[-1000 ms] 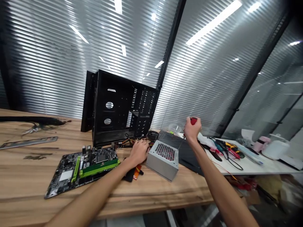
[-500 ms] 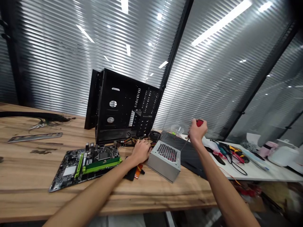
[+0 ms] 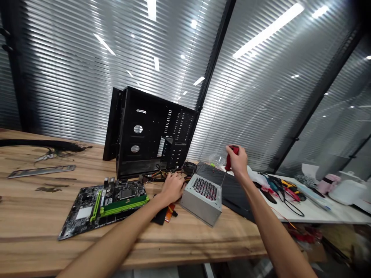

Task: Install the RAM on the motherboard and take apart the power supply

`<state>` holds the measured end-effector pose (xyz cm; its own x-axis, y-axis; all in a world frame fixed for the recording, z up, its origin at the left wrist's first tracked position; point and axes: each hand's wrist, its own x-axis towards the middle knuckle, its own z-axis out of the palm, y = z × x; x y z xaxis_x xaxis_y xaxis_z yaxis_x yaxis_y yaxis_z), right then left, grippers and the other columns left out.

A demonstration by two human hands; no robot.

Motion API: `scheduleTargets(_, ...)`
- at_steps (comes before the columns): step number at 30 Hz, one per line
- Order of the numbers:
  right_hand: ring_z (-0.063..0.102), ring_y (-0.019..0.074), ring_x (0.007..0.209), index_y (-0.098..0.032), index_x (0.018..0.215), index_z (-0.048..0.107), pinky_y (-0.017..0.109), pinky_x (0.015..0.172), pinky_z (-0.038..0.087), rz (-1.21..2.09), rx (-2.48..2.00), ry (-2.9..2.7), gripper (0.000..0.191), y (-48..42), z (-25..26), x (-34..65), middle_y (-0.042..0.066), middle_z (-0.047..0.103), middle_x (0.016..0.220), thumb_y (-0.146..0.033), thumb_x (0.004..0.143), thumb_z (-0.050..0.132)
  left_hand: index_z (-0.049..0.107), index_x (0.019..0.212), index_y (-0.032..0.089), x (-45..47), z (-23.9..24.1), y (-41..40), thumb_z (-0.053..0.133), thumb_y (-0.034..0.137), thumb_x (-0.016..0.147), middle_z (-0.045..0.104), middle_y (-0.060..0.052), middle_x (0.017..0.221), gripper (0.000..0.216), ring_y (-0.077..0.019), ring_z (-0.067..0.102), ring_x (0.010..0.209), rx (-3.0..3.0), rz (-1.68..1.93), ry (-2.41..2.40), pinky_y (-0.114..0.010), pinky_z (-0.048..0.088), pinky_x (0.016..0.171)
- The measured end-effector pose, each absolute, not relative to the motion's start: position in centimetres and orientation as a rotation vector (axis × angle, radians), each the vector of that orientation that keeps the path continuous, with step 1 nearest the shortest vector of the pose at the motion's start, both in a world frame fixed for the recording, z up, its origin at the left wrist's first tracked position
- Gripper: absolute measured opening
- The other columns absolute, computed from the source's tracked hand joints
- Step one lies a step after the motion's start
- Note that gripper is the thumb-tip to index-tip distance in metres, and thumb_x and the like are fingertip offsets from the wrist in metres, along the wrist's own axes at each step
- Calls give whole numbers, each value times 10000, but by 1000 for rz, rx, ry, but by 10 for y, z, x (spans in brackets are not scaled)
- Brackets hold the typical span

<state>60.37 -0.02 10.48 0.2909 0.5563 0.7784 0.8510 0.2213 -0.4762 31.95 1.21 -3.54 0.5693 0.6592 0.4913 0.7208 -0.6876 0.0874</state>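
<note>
A grey power supply (image 3: pixel 199 206) with a honeycomb grille on top sits on the wooden table. My left hand (image 3: pixel 173 188) is against its left side, fingers bent over the cable end to steady it; the fingertips are partly hidden. My right hand (image 3: pixel 239 161) is wrapped round the red handle of a screwdriver (image 3: pixel 228 164). The screwdriver leans slightly, its thin shaft running down to the power supply's right rear edge. Whether the tip sits in a screw is too small to tell.
Left of my arm lies a motherboard (image 3: pixel 116 200) with green slots. Behind stands an open black computer case (image 3: pixel 153 131). A metal strip (image 3: pixel 42 171) and black cable bundle (image 3: pixel 43 143) are far left. Tools including pliers (image 3: pixel 290 189) lie on the white table (image 3: pixel 327 212) at right.
My right hand has moved a little left, bringing the screwdriver more upright, its tip by the power supply's edge. My left hand stays against the power supply.
</note>
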Motion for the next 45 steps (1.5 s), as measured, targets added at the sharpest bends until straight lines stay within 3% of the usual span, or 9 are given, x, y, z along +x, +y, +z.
scheduleTargets(10, 686, 399, 1010, -161, 1075, 747, 489, 868, 495, -742, -2191, -1732, 645, -57, 181, 585, 224, 732, 1003, -653, 1011, 335, 709, 1118, 170, 320, -37, 13, 469, 263, 1027, 724, -142, 1214, 273, -309, 581, 1233, -2656, -771, -1189, -485, 418, 1043)
scheduleTargets(15, 706, 238, 1001, -212, 1190, 738, 318, 886, 503, -232, -2145, -2258, 333, -50, 225, 602, 107, 764, 1209, -369, 957, 560, 702, 1123, 159, 322, -39, 15, 441, 302, 1050, 718, -151, 1222, 306, -304, 575, 1238, -2649, -782, -1186, -469, 416, 1015)
scheduleTargets(19, 680, 251, 679, -117, 1010, 736, 382, 745, 519, -184, -2333, -2179, 575, -33, 220, 618, 141, 721, 699, -616, 1012, 452, 705, 1089, 172, 322, -38, 15, 445, 290, 1046, 727, -149, 1193, 288, -303, 571, 1234, -2649, -773, -1189, -463, 411, 993)
scheduleTargets(22, 667, 290, 727, -132, 762, 718, 416, 793, 489, -352, -2369, -2146, 512, -23, 215, 630, 125, 600, 543, -568, 981, 561, 706, 1065, 178, 321, -37, 14, 445, 286, 1046, 733, -142, 1174, 282, -298, 571, 1232, -2654, -772, -1177, -454, 403, 992)
scheduleTargets(25, 673, 260, 799, -150, 903, 759, 360, 793, 483, -245, -2258, -2259, 260, -23, 219, 637, 117, 710, 733, -407, 882, 722, 703, 1060, 175, 321, -36, 13, 455, 273, 1039, 733, -145, 1165, 268, -297, 571, 1225, -2659, -778, -1171, -449, 396, 992)
scheduleTargets(29, 697, 210, 821, -187, 1162, 723, 282, 695, 500, -20, -2109, -2340, 390, -32, 218, 635, 97, 782, 1039, -449, 873, 718, 700, 1067, 168, 321, -36, 13, 479, 244, 1021, 722, -152, 1195, 239, -301, 563, 1226, -2670, -790, -1167, -452, 391, 996)
scheduleTargets(36, 572, 181, 463, -128, 1015, 704, 328, 600, 451, -195, -2190, -2153, 504, -29, 209, 631, 85, 681, 598, -574, 1020, 470, 688, 1085, 172, 321, -35, 12, 495, 245, 1009, 717, -141, 1207, 220, -299, 562, 1235, -2683, -787, -1160, -453, 387, 1022)
scheduleTargets(41, 697, 183, 866, -187, 1191, 716, 261, 788, 496, -77, -2054, -2332, 325, -30, 220, 624, 78, 778, 1108, -225, 869, 692, 689, 1089, 172, 321, -35, 12, 461, 252, 1027, 717, -148, 1223, 249, -305, 567, 1230, -2675, -802, -1158, -466, 391, 1002)
scheduleTargets(45, 691, 206, 821, -184, 1182, 695, 289, 703, 514, -21, -2061, -2347, 396, -32, 219, 620, 110, 777, 1085, -476, 914, 683, 689, 1095, 167, 322, -35, 11, 455, 272, 1034, 711, -151, 1251, 263, -310, 570, 1222, -2675, -808, -1153, -475, 394, 980)
